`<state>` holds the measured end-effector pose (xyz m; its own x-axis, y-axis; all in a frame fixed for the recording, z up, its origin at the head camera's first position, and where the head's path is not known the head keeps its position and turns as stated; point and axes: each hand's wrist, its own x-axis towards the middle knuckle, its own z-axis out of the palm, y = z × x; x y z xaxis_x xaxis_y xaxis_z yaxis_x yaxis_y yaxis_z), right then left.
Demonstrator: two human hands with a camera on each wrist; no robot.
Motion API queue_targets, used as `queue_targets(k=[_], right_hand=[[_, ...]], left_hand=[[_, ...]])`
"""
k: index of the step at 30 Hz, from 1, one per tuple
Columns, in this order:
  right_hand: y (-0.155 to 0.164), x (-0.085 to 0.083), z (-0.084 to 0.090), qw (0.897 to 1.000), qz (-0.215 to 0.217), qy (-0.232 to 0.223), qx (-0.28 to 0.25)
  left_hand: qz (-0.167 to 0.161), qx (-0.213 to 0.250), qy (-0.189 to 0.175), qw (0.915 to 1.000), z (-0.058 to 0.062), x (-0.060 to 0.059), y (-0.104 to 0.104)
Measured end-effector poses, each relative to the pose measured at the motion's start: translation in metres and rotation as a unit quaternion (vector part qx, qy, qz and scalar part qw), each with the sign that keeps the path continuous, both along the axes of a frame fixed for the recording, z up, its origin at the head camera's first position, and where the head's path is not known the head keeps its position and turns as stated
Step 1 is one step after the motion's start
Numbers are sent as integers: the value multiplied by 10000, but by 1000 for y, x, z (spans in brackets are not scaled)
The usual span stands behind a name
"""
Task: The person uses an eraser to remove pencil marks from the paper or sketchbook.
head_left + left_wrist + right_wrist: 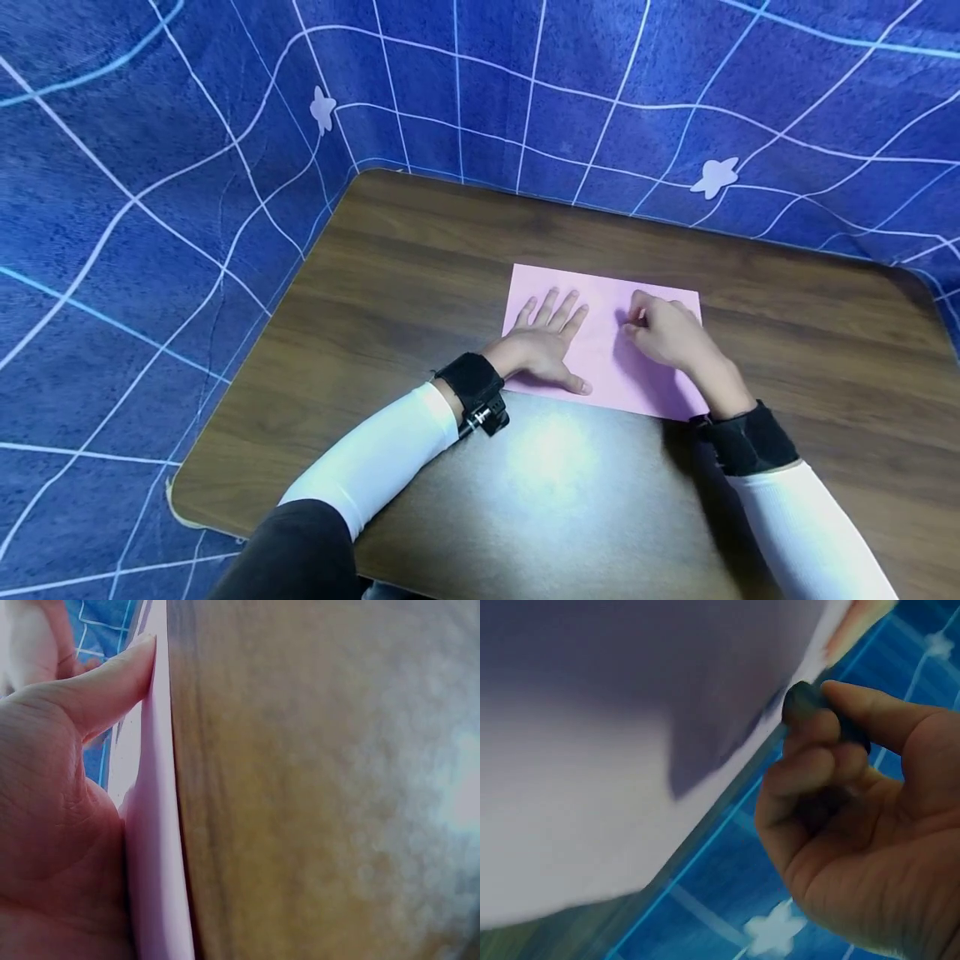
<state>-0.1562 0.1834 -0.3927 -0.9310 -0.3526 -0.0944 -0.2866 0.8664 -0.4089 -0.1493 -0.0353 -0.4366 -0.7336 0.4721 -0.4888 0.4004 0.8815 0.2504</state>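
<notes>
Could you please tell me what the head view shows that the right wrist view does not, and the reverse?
Only the head view shows the left hand lying flat with spread fingers on the pink paper, the whole wooden table, and both white sleeves. Only the right wrist view shows a small dark object pinched in the right hand. Both show the right hand at the paper, against the blue grid cloth.

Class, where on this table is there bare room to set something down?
Bare wood lies left of the pink paper, beyond it toward the blue cloth, and right of the right hand. Crowded: the paper, under the left hand.
</notes>
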Motion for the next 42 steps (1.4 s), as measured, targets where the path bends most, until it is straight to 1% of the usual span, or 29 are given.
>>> queue_targets(k=[2, 5, 8, 13, 15, 18, 21, 25, 27, 28, 31, 35, 39, 42], right_hand=[[-11, 5, 0, 9994, 270, -126, -199], [-21, 7, -3, 9983, 396, -285, -305], [-19, 7, -4, 9993, 187, -291, -132], [7, 3, -7, 9993, -343, -18, 147], [14, 2, -6, 9986, -452, 20, 264], [14, 3, -1, 9974, -495, -17, 530], [3, 7, 3, 9982, -323, -47, 512], [-17, 14, 0, 9997, 230, -92, -13], [-23, 15, -2, 9991, 355, -119, -189], [-25, 16, -3, 9991, 342, -135, -221], [-23, 14, -4, 9996, 150, -145, -201], [-9, 9, -2, 9996, -219, -163, -78], [6, 5, -1, 9982, -563, -52, 211], [7, 4, 0, 9968, -664, 37, 453]], left_hand=[[-7, -28, -19, 10000, 0, 0, 1], [0, -106, -24, 9999, 1, 0, 1], [0, -117, -42, 9999, 2, 1, 1], [10, 39, -36, 10000, 2, 3, 2], [17, 117, -25, 9999, 3, 4, 1], [10, 190, 23, 9998, 4, 5, 0], [9, 167, 86, 9998, 5, 7, 0], [-1, 103, 24, 9999, 5, 6, -1], [-14, 116, -50, 9999, 5, 5, 0], [-22, 115, -63, 9999, 5, 5, 0], [-24, 71, -39, 10000, 5, 4, 0], [0, 49, 17, 10000, 6, 4, 0], [-13, 94, -23, 10000, 5, 4, 1], [-18, 58, -29, 10000, 4, 4, 2]])
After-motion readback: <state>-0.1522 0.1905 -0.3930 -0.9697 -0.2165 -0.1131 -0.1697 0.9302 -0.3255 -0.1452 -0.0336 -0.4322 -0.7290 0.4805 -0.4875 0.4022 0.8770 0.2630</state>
